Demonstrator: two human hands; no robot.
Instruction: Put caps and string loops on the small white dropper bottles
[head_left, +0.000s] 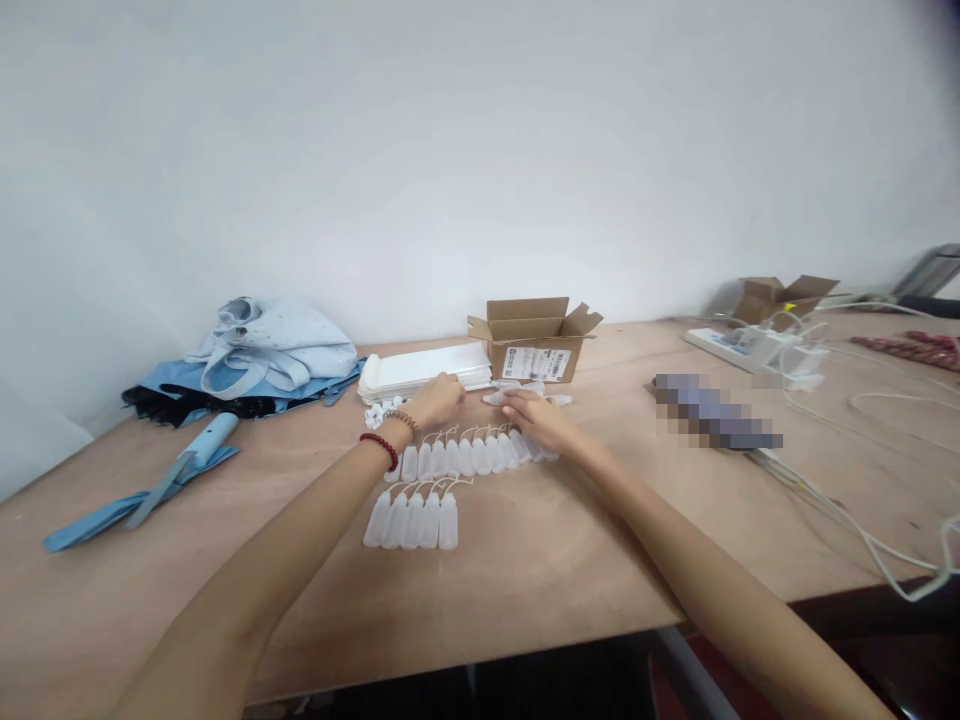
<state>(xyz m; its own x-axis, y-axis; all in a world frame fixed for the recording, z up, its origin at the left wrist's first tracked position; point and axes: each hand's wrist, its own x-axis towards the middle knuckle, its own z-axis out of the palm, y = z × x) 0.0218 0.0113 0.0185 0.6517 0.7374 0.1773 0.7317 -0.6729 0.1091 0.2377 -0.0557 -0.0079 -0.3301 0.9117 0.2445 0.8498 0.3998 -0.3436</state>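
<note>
My left hand, with two beaded bracelets at its wrist, is closed above the table beside a stack of white flat packs. What it holds, if anything, is hidden. My right hand has its fingers closed at a loose group of small translucent plastic bottles before the cardboard box, apparently gripping one. Beneath both hands runs a row of similar bottles with thin, pale, curved tubes at their tops. Several more bottles lie side by side in a nearer row. Small white caps are piled by my left wrist.
The open cardboard box stands by the wall, right of the white stack. On the left lie a pale blue cloth bag and a blue folding umbrella. A blurred-out object, a power strip and cables occupy the right.
</note>
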